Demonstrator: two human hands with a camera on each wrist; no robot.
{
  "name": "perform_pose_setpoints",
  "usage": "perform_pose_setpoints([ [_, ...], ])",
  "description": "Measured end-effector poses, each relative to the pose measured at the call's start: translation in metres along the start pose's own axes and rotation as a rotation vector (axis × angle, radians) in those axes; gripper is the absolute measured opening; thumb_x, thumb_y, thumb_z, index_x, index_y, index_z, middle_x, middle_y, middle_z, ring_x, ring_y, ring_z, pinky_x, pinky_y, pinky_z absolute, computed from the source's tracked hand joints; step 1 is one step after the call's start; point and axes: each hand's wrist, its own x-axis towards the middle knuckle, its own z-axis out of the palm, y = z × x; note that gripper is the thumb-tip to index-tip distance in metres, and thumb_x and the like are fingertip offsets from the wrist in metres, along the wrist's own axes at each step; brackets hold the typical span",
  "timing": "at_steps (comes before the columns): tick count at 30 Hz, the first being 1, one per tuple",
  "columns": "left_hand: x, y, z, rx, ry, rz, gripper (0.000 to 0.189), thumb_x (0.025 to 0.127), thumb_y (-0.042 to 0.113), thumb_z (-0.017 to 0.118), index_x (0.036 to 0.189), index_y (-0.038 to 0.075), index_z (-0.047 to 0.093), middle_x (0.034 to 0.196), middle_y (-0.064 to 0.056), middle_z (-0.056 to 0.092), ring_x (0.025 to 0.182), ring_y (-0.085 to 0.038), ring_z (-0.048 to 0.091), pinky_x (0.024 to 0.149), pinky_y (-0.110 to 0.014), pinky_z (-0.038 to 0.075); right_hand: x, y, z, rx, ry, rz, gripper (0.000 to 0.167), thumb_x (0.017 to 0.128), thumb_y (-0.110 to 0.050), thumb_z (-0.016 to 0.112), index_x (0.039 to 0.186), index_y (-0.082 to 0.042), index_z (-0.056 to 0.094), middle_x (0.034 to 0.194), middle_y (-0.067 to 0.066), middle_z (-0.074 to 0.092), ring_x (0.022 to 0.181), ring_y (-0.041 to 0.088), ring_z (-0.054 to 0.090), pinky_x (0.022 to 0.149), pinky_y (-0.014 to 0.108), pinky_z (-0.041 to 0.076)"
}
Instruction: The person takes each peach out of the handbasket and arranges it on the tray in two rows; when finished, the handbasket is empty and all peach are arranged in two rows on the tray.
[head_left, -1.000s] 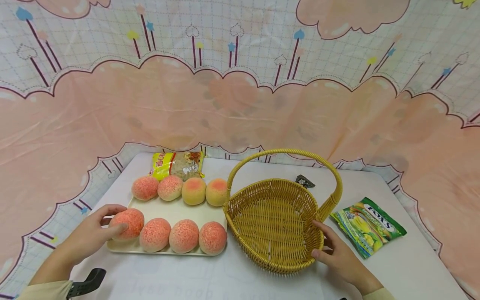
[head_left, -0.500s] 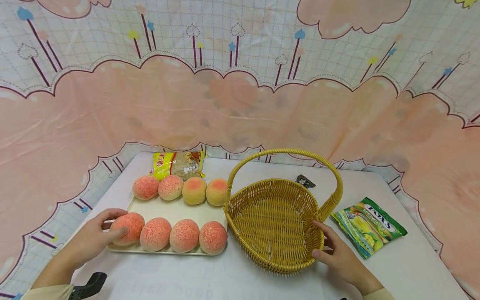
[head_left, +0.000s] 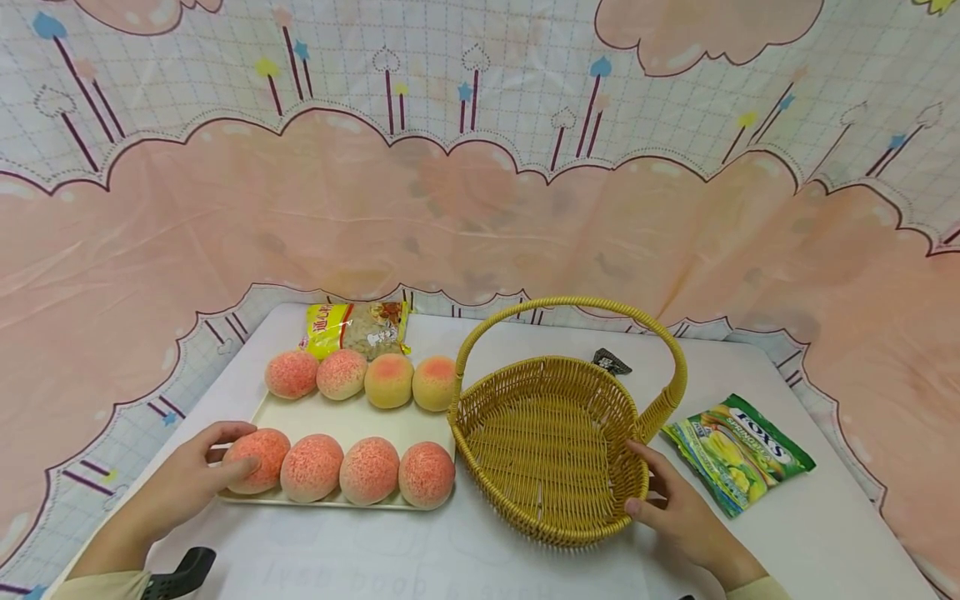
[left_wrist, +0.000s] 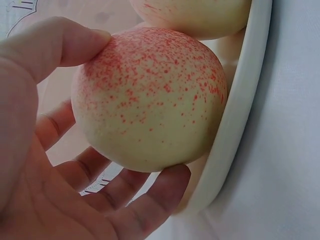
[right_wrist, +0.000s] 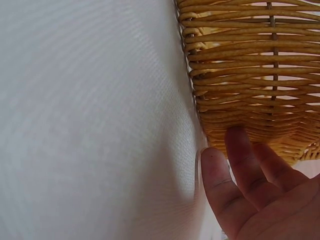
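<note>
My left hand curls round a red-speckled peach at the front left corner of a cream tray. In the left wrist view the thumb lies on the peach's upper side, with fingertips under its lower side. Three more peaches stand beside it in the front row. At the right, my right hand holds the side of a yellow-brown wicker basket, thumb and forefinger at the rim. The right wrist view shows other fingers against its woven outer wall; the thumb is hidden there.
Along the tray's back edge sits another row of peaches, two speckled red and two yellow. Behind them lies a yellow packet. A green FOX'S bag is right of the basket; a small black packet lies behind it.
My left hand has moved down and slightly right with the peach, toward the tray's front edge, in line with the front row. The right hand and basket have stayed in place.
</note>
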Motion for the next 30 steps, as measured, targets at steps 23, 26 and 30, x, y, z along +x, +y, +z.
perform_pose_setpoints([
  [23,-0.0003,0.0044,-0.0066,0.031,-0.072,-0.071,0.064,0.096,0.037,0.067,0.138,-0.006,0.043,0.135,-0.031,0.048,0.116,-0.047,0.050,0.081,-0.044,0.053,0.0007,-0.0030,-0.0007,-0.003,0.000,0.033,0.070,0.098,-0.008,0.063,0.155,0.000,0.024,0.157,0.030,0.020,0.126,0.049,0.047,0.089,0.027,0.050],
  [26,-0.0009,0.0044,-0.0067,0.053,-0.057,-0.042,0.062,0.096,0.034,0.067,0.137,-0.007,0.044,0.133,-0.030,0.050,0.116,-0.048,0.050,0.083,-0.050,0.051,0.0008,-0.0030,-0.0008,-0.004,-0.002,0.036,0.070,0.098,-0.008,0.063,0.155,0.000,0.023,0.157,0.030,0.020,0.126,0.049,0.047,0.089,0.027,0.050],
  [30,-0.0028,0.0038,-0.0052,0.055,-0.025,-0.003,0.062,0.095,0.030,0.069,0.138,-0.007,0.043,0.135,-0.035,0.046,0.119,-0.053,0.046,0.087,-0.063,0.047,0.0007,-0.0032,-0.0008,-0.004,-0.005,0.043,0.070,0.098,-0.009,0.063,0.156,0.000,0.023,0.158,0.030,0.019,0.126,0.049,0.047,0.089,0.027,0.050],
])
